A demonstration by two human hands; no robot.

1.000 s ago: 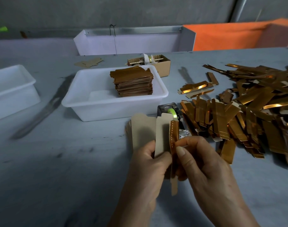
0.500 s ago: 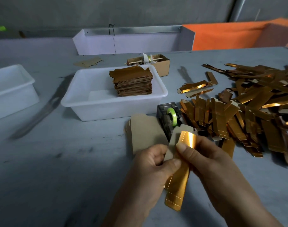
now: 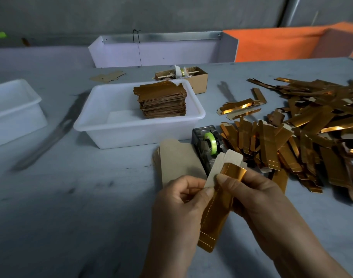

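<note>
A gold foil card blank (image 3: pixel 213 217) with dotted fold lines is held low over the grey table between both hands. My left hand (image 3: pixel 181 205) pinches its left edge with thumb and curled fingers. My right hand (image 3: pixel 253 195) grips the upper part, thumb across the gold face, where the top panel is folded over and the plain brown back shows. A small stack of brown-backed blanks (image 3: pixel 177 159) lies on the table just beyond my left hand.
A tape dispenser (image 3: pixel 206 145) with a green roll stands behind the hands. A large heap of gold blanks (image 3: pixel 304 133) spreads to the right. A white tub (image 3: pixel 111 127) holds a stack of gold blanks (image 3: pixel 161 101). Another white tub (image 3: pixel 15 111) stands at left; a cardboard box (image 3: pixel 199 77) sits behind.
The blank has turned from edge-on to gold face up and come lower toward me. Its top panel is now folded further over under my right thumb.
</note>
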